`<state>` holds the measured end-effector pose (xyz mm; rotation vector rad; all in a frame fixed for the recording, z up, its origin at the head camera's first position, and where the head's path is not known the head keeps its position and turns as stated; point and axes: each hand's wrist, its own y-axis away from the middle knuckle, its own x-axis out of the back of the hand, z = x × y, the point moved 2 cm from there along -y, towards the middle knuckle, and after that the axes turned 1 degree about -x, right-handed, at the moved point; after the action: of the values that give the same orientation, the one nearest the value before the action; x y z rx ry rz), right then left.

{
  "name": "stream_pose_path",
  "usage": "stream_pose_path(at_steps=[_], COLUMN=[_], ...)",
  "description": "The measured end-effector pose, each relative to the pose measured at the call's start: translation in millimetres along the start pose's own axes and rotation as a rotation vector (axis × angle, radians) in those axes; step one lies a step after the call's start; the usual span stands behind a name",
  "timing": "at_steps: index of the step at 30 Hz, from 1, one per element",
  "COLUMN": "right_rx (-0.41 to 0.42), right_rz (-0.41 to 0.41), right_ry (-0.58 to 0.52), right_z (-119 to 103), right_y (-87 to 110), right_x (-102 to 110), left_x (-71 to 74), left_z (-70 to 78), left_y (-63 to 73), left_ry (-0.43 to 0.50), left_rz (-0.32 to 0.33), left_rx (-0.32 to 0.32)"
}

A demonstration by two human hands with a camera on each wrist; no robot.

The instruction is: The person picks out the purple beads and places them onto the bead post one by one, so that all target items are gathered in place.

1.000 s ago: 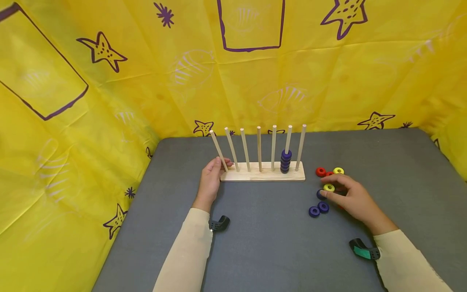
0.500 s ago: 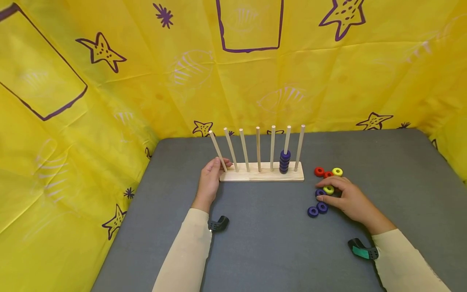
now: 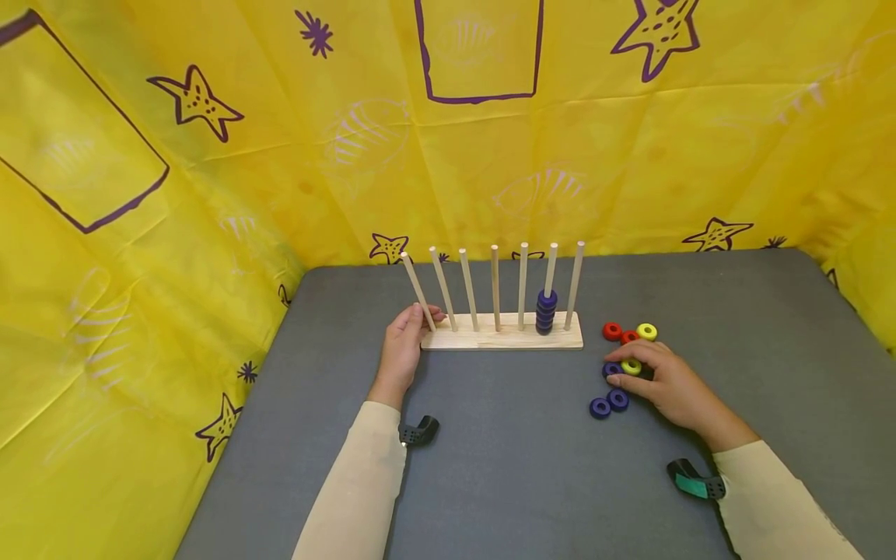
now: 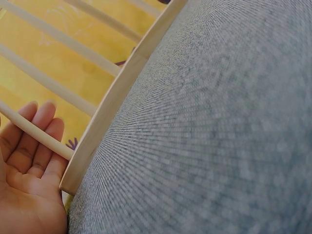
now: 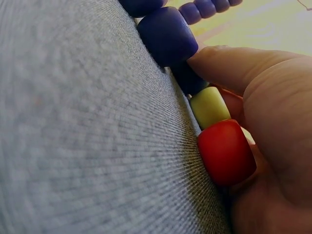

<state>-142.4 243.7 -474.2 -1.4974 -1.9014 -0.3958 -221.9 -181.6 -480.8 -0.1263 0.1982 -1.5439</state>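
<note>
peg rack (image 3: 500,339): wooden, centre of frame, on grey table (image 3: 490,435); long axis left to right, pegs upward.
left hand (image 3: 402,342): half open, fingers loosely extended behind leftmost peg (image 3: 418,292), thumb beside it; probably steadying the rack.
right hand (image 3: 665,383): right of centre, thumb and index curved in, pinching one blue ring (image 3: 608,370), apparently by its rim for a sure hold.
blue ring: flat on table, hole upward; round, no long axis.
blue stack (image 3: 546,313): threaded on second peg from right (image 3: 550,271).
loose rings (image 3: 618,408): red, yellow, blue; right of rack, presumably for easy reach.
</note>
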Motion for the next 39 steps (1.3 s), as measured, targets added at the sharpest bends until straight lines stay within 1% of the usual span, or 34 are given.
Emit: stream_pose_path(at_steps=[5,9,13,16,28,33,39], right_rx=[0.028,0.036,0.031,0.017,0.041,0.016,-0.032], right_rz=[0.026,0.021,0.007,0.012,0.088,0.103,0.13], right_ry=[0.019,0.028,0.034,0.028,0.002,-0.013,-0.031], right_z=[1.5,1.6,1.3,1.2,2.1,0.9,-2.9], right_y=[-0.1,-0.2,-0.3,0.0,1.1,1.5,1.6], right_x=[-1.8,-2.0,-2.0,-2.3,-2.7,-1.7,0.3], left_x=[0.4,0.2,0.3,0.7,0.6,0.9,1.5], left_z=[-0.5,-0.6,-0.2,-0.6,-0.9,-2.4,-2.5], left_y=[0.2,0.0,0.0,0.1,-0.3,-0.5,-0.3], left_ry=[-0.003,0.005,0.005,0.007,0.011,0.015,-0.002], left_rz=[0.002,-0.001,-0.003,-0.007,-0.01,-0.013,-0.01], left_rx=[0.004,0.001,0.0,0.002,-0.005,-0.005,-0.005])
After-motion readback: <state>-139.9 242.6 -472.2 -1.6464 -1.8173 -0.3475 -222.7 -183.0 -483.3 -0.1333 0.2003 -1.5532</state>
